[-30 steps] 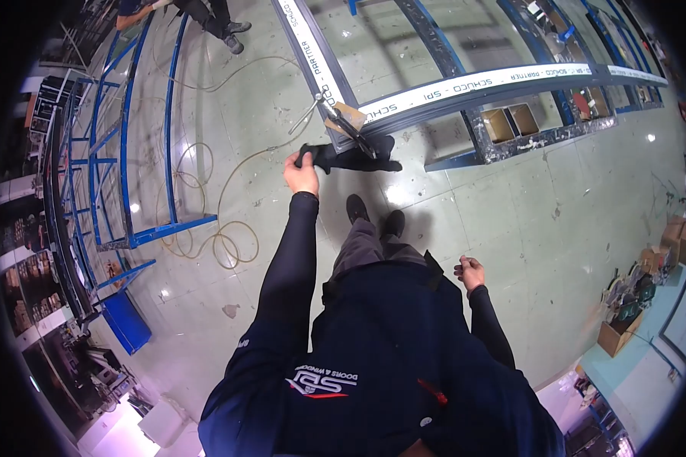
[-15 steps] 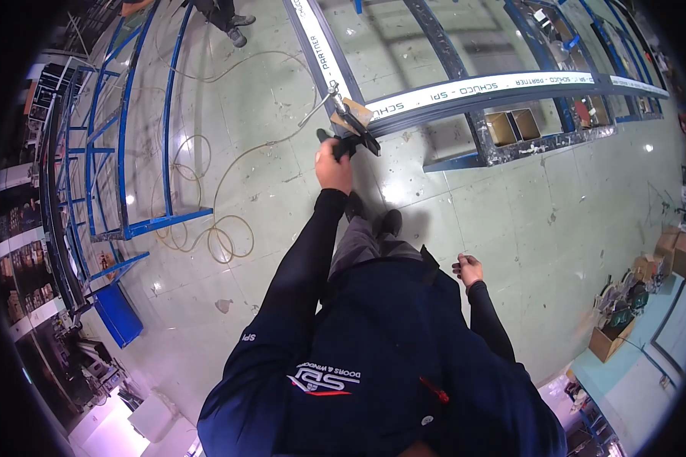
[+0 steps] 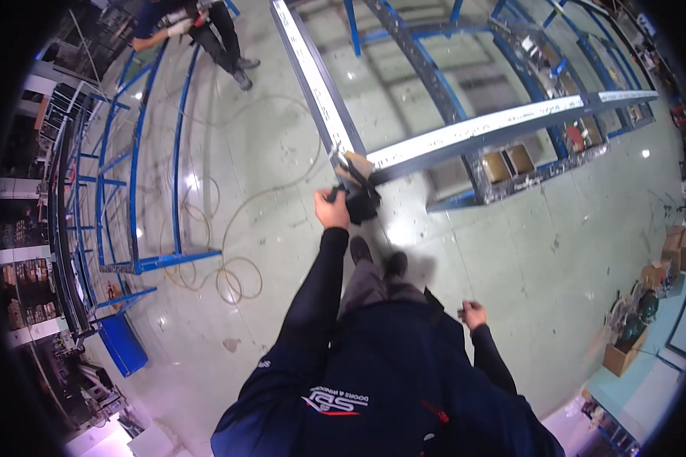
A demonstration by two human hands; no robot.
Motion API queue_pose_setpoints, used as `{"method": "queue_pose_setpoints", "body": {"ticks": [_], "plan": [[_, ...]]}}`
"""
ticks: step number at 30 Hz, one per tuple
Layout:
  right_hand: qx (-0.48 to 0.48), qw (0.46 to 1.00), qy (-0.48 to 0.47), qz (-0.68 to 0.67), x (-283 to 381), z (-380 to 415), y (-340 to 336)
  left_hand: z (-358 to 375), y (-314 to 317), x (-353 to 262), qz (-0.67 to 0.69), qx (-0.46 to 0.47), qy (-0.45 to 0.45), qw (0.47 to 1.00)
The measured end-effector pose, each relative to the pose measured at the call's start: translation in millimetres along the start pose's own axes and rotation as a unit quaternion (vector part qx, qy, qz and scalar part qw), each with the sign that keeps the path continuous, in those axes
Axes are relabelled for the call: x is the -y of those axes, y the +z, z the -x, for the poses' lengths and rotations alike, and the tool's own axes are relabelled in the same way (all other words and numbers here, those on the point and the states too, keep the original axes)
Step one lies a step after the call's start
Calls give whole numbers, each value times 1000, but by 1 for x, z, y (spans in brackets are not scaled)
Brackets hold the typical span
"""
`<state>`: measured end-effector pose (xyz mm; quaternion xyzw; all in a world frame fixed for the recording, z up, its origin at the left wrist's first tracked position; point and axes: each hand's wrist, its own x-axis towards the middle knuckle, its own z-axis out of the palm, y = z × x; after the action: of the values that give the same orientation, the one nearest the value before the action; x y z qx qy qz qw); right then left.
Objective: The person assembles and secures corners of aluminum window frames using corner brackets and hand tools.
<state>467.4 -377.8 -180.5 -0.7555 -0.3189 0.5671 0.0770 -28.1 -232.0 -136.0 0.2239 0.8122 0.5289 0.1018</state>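
Note:
My left hand (image 3: 331,210) is closed around a black part at the near corner of a dark profile frame (image 3: 472,135). A clamp (image 3: 344,158) with a metal bar sits over that corner, and the black part seems to belong to it; blur hides the join. A brown wooden piece (image 3: 358,163) lies at the corner beside the clamp. White tape with printed lettering runs along the frame's top faces. Away from the frame, my right hand (image 3: 473,314) hangs at my right side with fingers curled in; what they hold, if anything, cannot be made out.
A blue metal rack (image 3: 177,261) stands on the left, with a coiled hose (image 3: 238,282) on the floor near it. Another person (image 3: 213,38) stands at the upper left. Cardboard boxes (image 3: 498,167) rest under the frame. A pale green bench (image 3: 625,396) is at the lower right.
My view has tilted, so the frame, clamp and both hands appear lower. More of the other person shows. My left hand remains at the frame's corner.

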Motion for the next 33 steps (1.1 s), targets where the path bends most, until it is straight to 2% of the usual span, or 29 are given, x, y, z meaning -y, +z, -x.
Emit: {"method": "queue_pose_setpoints", "body": {"ticks": [2, 5, 9, 11, 12, 13, 15, 17, 18, 19, 21, 25, 27, 28, 31, 32, 33], "plan": [[-6, 999, 38, 4, 13, 13, -2, 5, 5, 0, -2, 15, -81, 997], [-2, 999, 45, 8, 14, 12, -1, 9, 4, -8, -26, 54, -99, 993], [4, 1000, 26, 11, 27, 8, 6, 13, -5, -23, -130, 99, -40, 986], [8, 1000, -3, -18, 18, -12, 11, 6, -20, -20, -180, 167, 37, 969], [-12, 996, -54, 76, -4, -37, 9, 10, -31, -11, -208, 206, 66, 954], [16, 999, -42, -29, 20, -19, 10, 12, -38, -1, -187, 164, 79, 965], [18, 999, -24, -44, 53, -1, 11, 9, -44, -9, -111, 86, -8, 990], [22, 999, -22, -38, 62, 4, 11, 6, -30, 3, -22, 89, 79, 993], [22, 999, -21, -25, 62, 4, 9, 7, -19, 5, -36, 100, 101, 989], [23, 999, -21, -14, 61, 3, 10, 11, -9, 7, -17, 90, 73, 993], [15, 1000, -20, -10, 54, 3, 12, 18, -2, 6, -85, 58, 124, 987], [7, 999, 8, 36, 57, 16, 7, 10, -23, -4, -123, 179, 198, 956], [-8, 1000, 3, 3, 34, 4, 10, 2, -28, -10, -113, 129, 196, 965], [-14, 1000, 7, -7, 34, 3, 10, 3, -24, -13, -106, 99, 149, 978], [-18, 1000, 16, 11, 39, 10, 6, 17, -5, -7, -98, 112, 110, 983], [-8, 999, 21, 29, 41, 17, 7, 21, -2, 1, -110, 99, 148, 978], [-10, 1000, 16, 16, 43, 19, 8, 24, -9, 1, -122, 128, 166, 970]]}}
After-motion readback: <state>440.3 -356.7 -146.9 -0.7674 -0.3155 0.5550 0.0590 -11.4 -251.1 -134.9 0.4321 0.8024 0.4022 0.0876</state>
